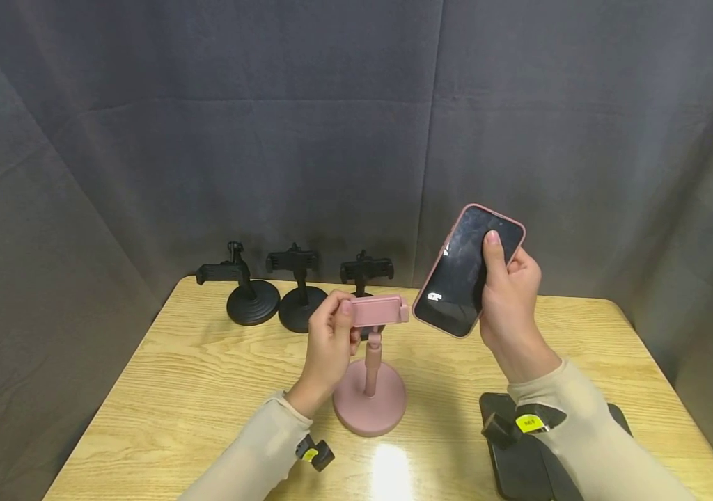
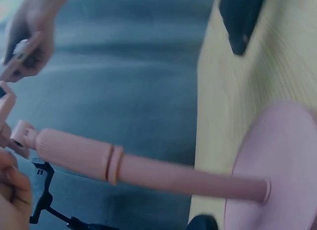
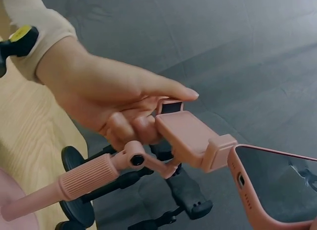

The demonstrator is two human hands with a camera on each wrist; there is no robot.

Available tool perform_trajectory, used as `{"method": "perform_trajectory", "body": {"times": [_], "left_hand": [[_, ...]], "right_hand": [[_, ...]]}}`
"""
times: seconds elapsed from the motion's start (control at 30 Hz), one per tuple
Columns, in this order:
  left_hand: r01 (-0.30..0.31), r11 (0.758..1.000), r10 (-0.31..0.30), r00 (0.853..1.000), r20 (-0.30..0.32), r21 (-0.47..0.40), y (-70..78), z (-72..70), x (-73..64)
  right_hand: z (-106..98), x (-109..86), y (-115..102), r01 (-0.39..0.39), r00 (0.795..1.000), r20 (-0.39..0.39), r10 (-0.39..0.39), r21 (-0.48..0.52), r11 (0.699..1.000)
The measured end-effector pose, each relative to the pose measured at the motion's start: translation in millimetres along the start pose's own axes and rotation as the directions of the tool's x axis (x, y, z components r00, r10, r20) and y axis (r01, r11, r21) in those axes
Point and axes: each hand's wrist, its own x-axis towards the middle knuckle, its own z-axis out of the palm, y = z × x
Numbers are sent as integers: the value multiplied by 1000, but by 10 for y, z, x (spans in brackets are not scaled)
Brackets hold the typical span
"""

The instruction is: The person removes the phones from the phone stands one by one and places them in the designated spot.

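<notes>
A pink phone stand [image 1: 372,379] with a round base stands upright on the wooden table. My left hand [image 1: 329,341] grips the left end of its clamp [image 1: 377,311], thumb in front and fingers behind. In my right hand [image 1: 513,306] I hold a phone [image 1: 459,271] in a pink case, tilted, screen facing me, with the thumb across the glass. In the right wrist view the phone's edge [image 3: 242,185] lies close to the clamp's right jaw; whether they touch I cannot tell. The left wrist view shows the pink stem [image 2: 188,178] and only part of the left hand.
Three black phone stands [image 1: 253,303] line the table's back edge, the rightmost partly hidden behind the pink clamp. Dark flat phone-like objects [image 1: 516,466] lie at the front right beneath my right forearm. A grey curtain [image 1: 331,139] hangs behind the table [image 1: 193,390].
</notes>
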Motion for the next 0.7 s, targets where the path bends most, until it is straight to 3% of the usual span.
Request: {"method": "perform_trajectory", "body": {"times": [0.13, 0.3, 0.7], "left_hand": [[87, 986, -85, 996, 19, -141, 33, -19, -10], [152, 954, -134, 987, 86, -258, 56, -66, -24], [176, 937, -114, 970, 214, -302, 111, -175, -57]], "right_hand": [[-69, -21, 32, -36, 999, -11, 36, -28, 999], [-153, -59, 110, -79, 997, -29, 77, -77, 994], [-375, -135, 380, -153, 988, -61, 144, -191, 970]]}}
